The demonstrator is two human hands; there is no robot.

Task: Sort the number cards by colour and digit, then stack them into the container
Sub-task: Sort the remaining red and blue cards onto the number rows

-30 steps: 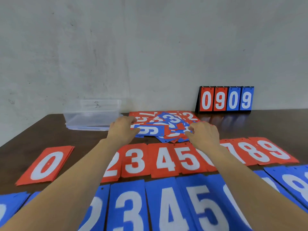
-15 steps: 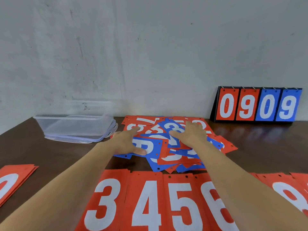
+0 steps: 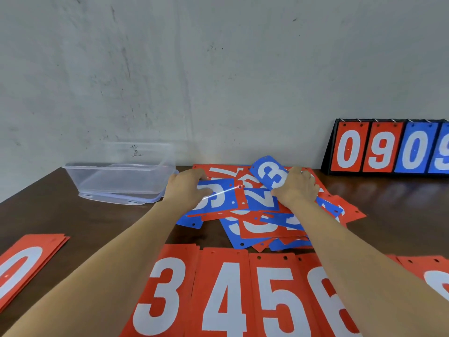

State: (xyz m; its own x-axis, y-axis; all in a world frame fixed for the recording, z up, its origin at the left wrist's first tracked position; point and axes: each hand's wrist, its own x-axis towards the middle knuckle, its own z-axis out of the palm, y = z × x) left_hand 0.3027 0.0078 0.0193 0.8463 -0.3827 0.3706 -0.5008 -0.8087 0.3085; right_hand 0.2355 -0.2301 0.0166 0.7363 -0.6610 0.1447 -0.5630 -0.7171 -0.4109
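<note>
A jumbled pile of red and blue number cards (image 3: 257, 227) lies on the dark wooden table near the wall. My left hand (image 3: 185, 190) grips a blue 9 card (image 3: 218, 198) at the pile's left side. My right hand (image 3: 296, 189) pinches a blue 3 card (image 3: 268, 172), lifted and tilted above the pile. Sorted red stacks lie in a row in front: 0 (image 3: 24, 266), 3 (image 3: 162, 293), 4 (image 3: 226, 295), 5 (image 3: 281, 300) and 6 (image 3: 325, 302). A clear plastic container (image 3: 116, 178) stands at the back left.
A black flip scoreboard (image 3: 388, 148) showing 0 9 0 9 stands against the wall at the back right. The container sits on its lid (image 3: 114, 198). Another red stack (image 3: 432, 273) shows at the right edge. Bare table lies left of the pile.
The view has moved closer to the pile. My right hand has picked up the blue 3 card and raised it. My left hand has closed on the blue 9 card.
</note>
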